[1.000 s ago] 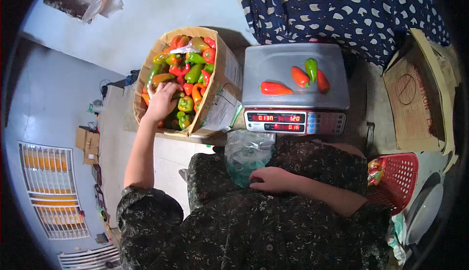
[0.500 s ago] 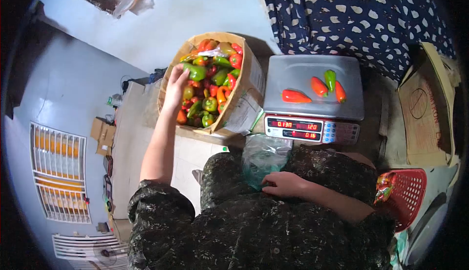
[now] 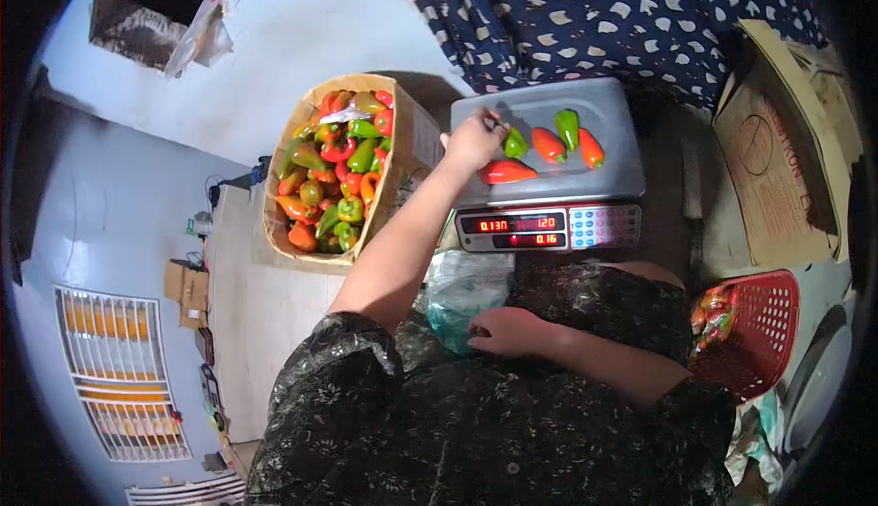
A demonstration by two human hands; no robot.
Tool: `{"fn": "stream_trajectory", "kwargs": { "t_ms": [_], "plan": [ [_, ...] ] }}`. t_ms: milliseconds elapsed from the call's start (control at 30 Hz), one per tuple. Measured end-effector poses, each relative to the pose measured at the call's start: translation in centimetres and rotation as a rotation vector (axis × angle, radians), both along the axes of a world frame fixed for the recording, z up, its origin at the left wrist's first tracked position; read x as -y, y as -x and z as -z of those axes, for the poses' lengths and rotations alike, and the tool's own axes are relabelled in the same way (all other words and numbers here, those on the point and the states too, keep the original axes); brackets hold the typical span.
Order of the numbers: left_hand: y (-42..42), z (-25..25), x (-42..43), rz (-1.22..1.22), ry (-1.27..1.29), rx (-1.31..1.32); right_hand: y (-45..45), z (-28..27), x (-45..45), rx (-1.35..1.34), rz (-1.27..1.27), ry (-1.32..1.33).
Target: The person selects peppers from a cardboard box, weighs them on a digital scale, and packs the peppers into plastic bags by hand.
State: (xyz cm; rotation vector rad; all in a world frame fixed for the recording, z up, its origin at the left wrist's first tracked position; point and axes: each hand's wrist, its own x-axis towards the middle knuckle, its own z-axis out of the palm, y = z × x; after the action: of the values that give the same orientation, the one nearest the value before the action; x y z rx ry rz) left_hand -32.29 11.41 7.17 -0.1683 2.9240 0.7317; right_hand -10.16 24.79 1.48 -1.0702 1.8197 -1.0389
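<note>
Over the left part of the digital scale's grey pan (image 3: 416, 197) my left hand (image 3: 475, 141) has its fingers curled at the end of a green pepper (image 3: 515, 144). Close to it on the pan lie a red pepper (image 3: 508, 172), two orange-red peppers (image 3: 549, 145) and another green pepper (image 3: 567, 129). Down on my lap, my right hand (image 3: 508, 331) is closed at the edge of a clear, green-tinted plastic bag (image 3: 462, 300). Part of the bag is hidden by that hand. The scale's red display (image 3: 512, 226) is lit.
Left of the scale stands an open cardboard box (image 3: 421, 135) full of red, green and orange peppers. A red perforated basket (image 3: 764, 332) with bagged peppers sits at the right, below a cardboard carton (image 3: 777, 186). A dark blue patterned curtain (image 3: 585, 21) hangs behind.
My left hand has gone from the pepper box to the scale pan, bringing a green pepper. My right hand stays at the plastic bag. The camera view has shifted.
</note>
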Motion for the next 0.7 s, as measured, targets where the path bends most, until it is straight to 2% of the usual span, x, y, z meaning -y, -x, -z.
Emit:
{"fn": "stream_trajectory", "kwargs": {
  "t_ms": [67,233,300,367,433,533,600,667,700],
  "plan": [
    [1.1,2.1,0.1,-0.05,0.012,0.098,-0.1,0.1,0.1,-0.115,0.012,-0.03],
    [1.7,5.5,1.3,0.033,0.035,0.019,-0.3,-1.1,-0.5,-0.305,0.059,-0.104],
    [0.8,4.6,1.0,0.026,0.125,-0.063,-0.2,-1.3,-0.5,-0.329,0.042,-0.134],
    [-1.2,3.0,0.9,0.046,0.014,-0.223,-0.3,-1.2,-0.5,-0.34,0.023,-0.155],
    [-4.5,0.3,0.9,0.232,-0.149,-0.328,-0.4,-1.1,-0.5,-0.325,-0.008,-0.224],
    [-11.1,-3.6,0.8,0.442,-0.173,-0.347,-0.7,-0.8,-0.1,-0.343,-0.073,-0.328],
    [-15.6,-4.3,1.8,0.454,-0.114,-0.245,-0.8,-0.4,0.2,-0.385,-0.088,-0.378],
    [-19.9,-2.5,2.8,0.342,-0.284,-0.137,-0.7,0.4,0.3,-0.366,-0.072,-0.363],
    [-22.0,-1.3,3.0,0.244,-0.369,0.005,-0.7,0.6,0.3,-0.357,-0.065,-0.355]
  ]
}}
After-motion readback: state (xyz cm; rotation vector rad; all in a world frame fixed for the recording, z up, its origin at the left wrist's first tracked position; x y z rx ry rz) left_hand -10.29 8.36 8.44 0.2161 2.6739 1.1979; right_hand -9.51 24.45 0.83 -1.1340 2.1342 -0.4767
